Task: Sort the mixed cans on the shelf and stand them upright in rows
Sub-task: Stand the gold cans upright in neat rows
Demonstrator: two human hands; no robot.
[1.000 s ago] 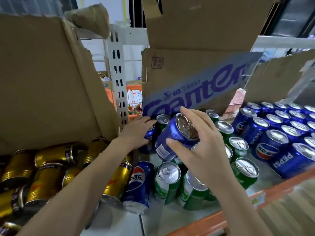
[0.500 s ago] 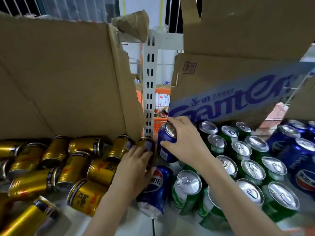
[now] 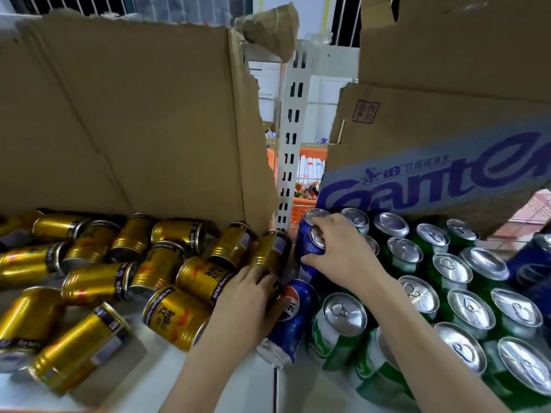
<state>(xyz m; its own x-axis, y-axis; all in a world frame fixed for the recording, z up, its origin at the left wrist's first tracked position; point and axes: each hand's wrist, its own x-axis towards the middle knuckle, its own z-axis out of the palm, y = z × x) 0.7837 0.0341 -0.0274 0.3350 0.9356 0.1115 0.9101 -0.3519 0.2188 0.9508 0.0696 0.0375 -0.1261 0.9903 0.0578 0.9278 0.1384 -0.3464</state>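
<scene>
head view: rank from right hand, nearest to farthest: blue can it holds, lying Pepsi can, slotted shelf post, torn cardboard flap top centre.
1. Blue can: gripped by the right hand.
2. Lying Pepsi can: just below the hand, beside the left hand.
3. Slotted shelf post: behind, slightly left.
4. Torn cardboard flap: top centre, farthest.

Pale shelf [image 3: 262,391] surface, a seam running toward 6 o'clock. Torn brown cardboard panel [image 3: 125,123] standing across 9 to 11 o'clock, ragged right edge, crumpled flap at its top corner. Second cardboard sheet [image 3: 447,84] at 1 to 3 o'clock, printed with a blue band [image 3: 432,180] of lettering and a small square stamp. White slotted steel upright [image 3: 290,138] at 12 o'clock between the two. Behind it, an orange crate [image 3: 310,153] of small items, too blurred to identify. Barred windows [image 3: 190,7] along the top edge; white wall beyond.
</scene>
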